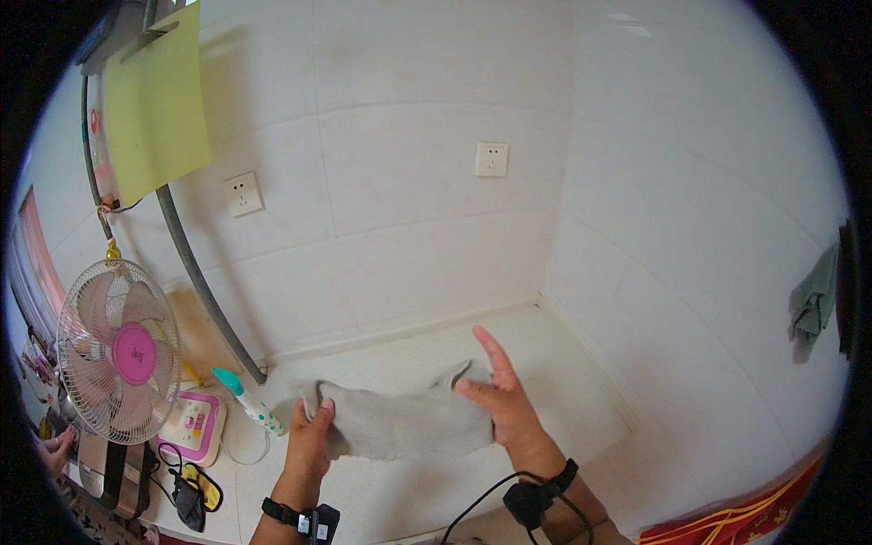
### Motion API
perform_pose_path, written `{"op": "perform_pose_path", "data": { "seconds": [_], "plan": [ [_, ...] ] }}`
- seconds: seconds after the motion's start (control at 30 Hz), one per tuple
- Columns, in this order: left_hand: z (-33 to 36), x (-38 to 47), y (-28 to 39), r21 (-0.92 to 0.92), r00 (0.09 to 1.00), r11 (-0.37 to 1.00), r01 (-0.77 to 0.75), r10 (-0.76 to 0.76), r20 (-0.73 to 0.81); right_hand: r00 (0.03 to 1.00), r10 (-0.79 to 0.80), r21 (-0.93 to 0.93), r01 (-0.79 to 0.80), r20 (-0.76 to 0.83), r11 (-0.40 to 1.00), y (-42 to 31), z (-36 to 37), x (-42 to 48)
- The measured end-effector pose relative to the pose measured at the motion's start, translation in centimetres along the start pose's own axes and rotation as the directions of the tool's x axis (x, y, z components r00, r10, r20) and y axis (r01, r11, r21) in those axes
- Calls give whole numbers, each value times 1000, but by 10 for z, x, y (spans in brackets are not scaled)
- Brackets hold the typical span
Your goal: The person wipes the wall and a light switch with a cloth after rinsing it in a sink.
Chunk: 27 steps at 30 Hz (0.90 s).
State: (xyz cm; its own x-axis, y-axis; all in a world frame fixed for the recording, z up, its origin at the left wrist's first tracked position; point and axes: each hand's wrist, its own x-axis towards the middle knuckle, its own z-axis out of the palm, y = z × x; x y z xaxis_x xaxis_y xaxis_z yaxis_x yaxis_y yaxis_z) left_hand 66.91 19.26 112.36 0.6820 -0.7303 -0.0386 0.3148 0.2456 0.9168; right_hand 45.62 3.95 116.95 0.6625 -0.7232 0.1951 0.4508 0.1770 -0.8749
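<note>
A light grey cloth [402,422] is stretched between my two hands above a white surface [381,504]. My left hand [313,436] pinches its left end, with the thumb on top and a corner folded up beside the fingers. At the other end, my right hand [507,409] holds the cloth under its thumb, while the index finger points up, off the fabric. One corner near that thumb is curled up. The lower fingers of my right hand are partly hidden. Each wrist wears a black strap with a device.
At left stand a pink-centred fan [135,354], a pink-and-white appliance [194,426], a teal-topped bottle [248,402] and a metallic appliance [112,470]. Another person's hand [58,449] shows there. A grey pole [204,286] rises beside the wall. A dark grey cloth [814,306] hangs right.
</note>
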Motion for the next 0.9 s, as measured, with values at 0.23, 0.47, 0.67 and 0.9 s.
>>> {"op": "perform_pose_path", "data": {
  "seconds": [0.23,0.47,0.67,0.9],
  "plan": [
    [15,1,17,112,989,983,-144,146,-7,976,-173,-475,91,-132,876,-8,-22,0],
    [-7,11,22,392,942,919,-44,-93,322,999,-34,-630,13,-21,776,-16,-50,-19],
    [-31,4,18,767,927,601,-224,-112,358,1000,-5,-947,3,1,322,2,-42,-24],
    [-68,13,6,766,774,254,-591,447,449,964,190,-674,-265,-185,689,32,-25,0]
  ]
}}
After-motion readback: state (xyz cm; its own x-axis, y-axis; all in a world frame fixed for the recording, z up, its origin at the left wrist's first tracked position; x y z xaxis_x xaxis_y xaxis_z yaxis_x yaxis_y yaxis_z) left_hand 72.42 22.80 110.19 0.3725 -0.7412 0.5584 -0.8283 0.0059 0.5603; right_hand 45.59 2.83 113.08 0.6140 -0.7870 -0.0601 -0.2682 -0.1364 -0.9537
